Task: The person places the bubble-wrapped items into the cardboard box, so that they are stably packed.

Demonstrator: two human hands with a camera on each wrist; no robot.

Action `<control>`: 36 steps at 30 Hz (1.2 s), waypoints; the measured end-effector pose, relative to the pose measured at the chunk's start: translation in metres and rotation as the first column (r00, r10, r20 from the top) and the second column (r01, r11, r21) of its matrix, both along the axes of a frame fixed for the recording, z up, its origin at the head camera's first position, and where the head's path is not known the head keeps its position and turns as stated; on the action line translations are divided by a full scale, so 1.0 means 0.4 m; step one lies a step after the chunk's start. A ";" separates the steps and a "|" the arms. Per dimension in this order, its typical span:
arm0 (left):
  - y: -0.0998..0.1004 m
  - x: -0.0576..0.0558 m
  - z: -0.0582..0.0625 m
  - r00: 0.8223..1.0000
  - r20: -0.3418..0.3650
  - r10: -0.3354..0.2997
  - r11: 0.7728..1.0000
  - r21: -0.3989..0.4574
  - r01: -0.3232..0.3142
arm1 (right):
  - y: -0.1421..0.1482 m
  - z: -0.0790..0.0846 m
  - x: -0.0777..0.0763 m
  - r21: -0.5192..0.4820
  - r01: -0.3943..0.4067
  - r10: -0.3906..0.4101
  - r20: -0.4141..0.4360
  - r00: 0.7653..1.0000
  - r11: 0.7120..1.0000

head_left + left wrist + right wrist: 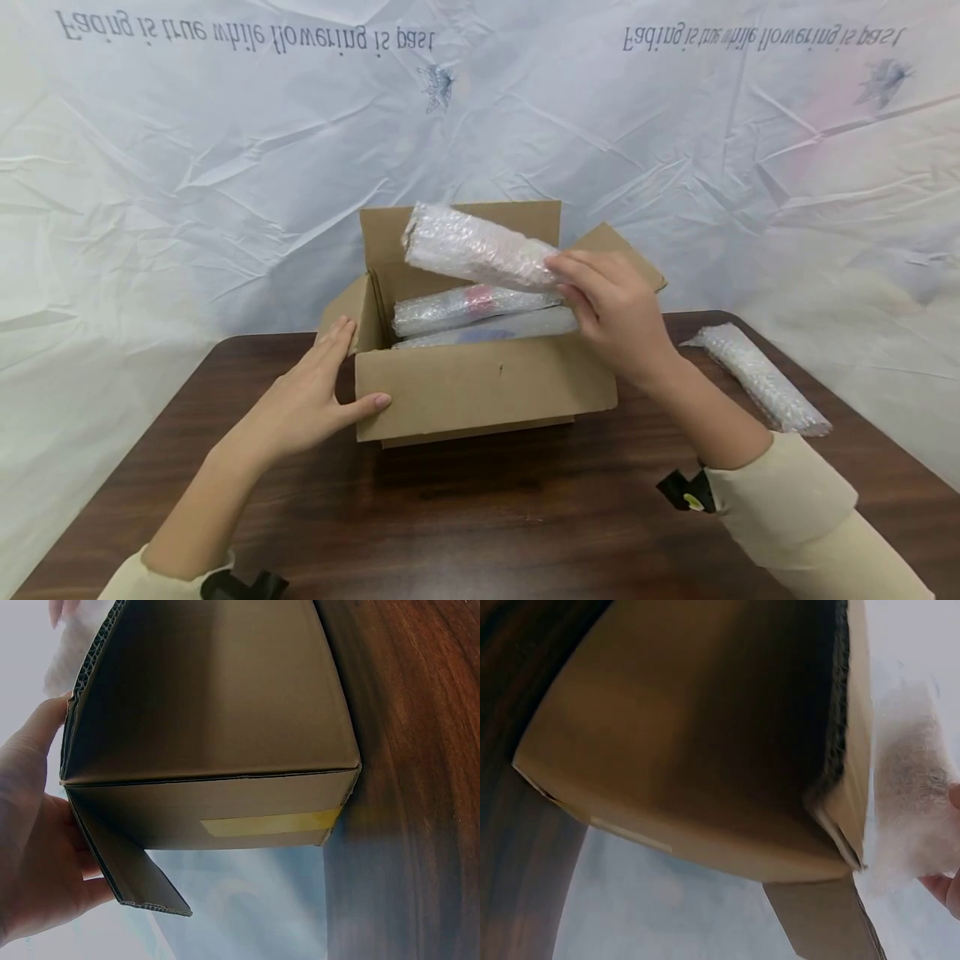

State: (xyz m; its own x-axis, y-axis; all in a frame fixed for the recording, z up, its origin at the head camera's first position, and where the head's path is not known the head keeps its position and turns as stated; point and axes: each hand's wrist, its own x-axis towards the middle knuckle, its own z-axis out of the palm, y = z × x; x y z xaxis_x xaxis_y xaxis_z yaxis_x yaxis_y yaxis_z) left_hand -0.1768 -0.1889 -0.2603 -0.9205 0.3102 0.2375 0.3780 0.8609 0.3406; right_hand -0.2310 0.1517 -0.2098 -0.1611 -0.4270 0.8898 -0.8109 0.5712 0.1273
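Note:
My right hand [618,312] pinches one end of a bubble-wrapped roll [480,247] between thumb and fingers. The roll slants over the open cardboard box [480,387], its far end higher and to the left. Inside the box lie a bubble-wrapped bundle with a red patch [477,297] and another with a bluish patch [491,327]. At the box's left front corner rests my left hand [311,400], thumb on the front flap and fairly straight fingers against the left flap [347,310]. In the right wrist view, the held roll [911,787] shows beyond the flap edge.
Another bubble-wrapped roll [761,375] lies on the dark wooden table [480,517], right of the box. The box's back flap [525,218] and right flap [626,250] stand up. A white printed sheet [480,125] hangs behind the table.

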 end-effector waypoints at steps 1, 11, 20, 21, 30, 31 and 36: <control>0.000 0.000 0.000 1.000 0.002 0.000 1.000 0.000 0.000 | -0.005 -0.004 -0.003 0.022 -0.002 0.002 0.001 1.000 1.000; 0.000 -0.002 -0.001 1.000 0.000 0.005 1.000 -0.002 -0.005 | -0.040 -0.040 -0.020 0.191 -0.011 -0.004 0.078 0.997 0.981; 0.000 -0.004 -0.002 1.000 -0.007 0.004 1.000 -0.004 -0.004 | -0.045 -0.046 -0.020 0.296 0.014 -0.086 0.231 0.969 0.955; 0.000 -0.004 -0.002 1.000 -0.007 0.005 1.000 -0.004 -0.005 | -0.044 -0.045 -0.019 0.304 0.015 -0.092 0.241 0.966 0.953; 0.000 0.000 0.001 1.000 -0.002 0.013 1.000 -0.004 -0.013 | -0.044 -0.029 -0.006 0.378 0.027 -0.209 0.450 0.868 0.926; 0.000 0.000 0.001 1.000 -0.003 0.013 1.000 -0.005 -0.013 | -0.044 -0.028 -0.004 0.386 0.031 -0.224 0.465 0.856 0.922; 0.001 0.000 -0.001 1.000 -0.001 0.006 1.000 -0.002 -0.006 | -0.041 -0.028 0.003 0.424 0.047 -0.270 0.485 0.832 0.904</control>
State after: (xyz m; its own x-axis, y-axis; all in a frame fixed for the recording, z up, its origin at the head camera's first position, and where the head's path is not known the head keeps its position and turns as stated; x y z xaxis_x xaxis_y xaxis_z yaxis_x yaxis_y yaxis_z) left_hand -0.1767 -0.1887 -0.2608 -0.9222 0.3053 0.2376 0.3732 0.8636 0.3390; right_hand -0.2296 0.1354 -0.2210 -0.6461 -0.6364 0.4213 -0.7183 0.6937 -0.0536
